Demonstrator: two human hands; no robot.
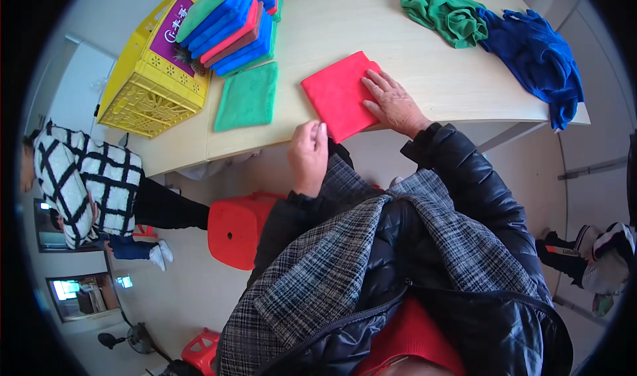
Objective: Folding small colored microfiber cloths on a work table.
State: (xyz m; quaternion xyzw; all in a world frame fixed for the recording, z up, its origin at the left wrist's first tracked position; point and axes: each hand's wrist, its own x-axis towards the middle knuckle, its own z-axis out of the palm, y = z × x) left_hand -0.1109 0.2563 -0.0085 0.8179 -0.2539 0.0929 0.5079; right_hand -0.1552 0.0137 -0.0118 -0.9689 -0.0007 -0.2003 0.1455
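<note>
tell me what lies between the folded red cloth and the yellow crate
A flat folded green cloth lies on the table between the red cloth and the yellow crate, seen in the head view.

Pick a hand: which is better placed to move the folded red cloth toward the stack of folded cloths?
Probably left. The left hand sits at the red cloth's near corner, on the side facing the stack of folded cloths. The right hand lies flat on the cloth's far edge, farther from the stack.

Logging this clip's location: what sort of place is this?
Probably a small workroom for folding cloths: a wooden table, a stack of folded cloths beside a yellow crate, and loose cloths heaped at the far edge.
</note>
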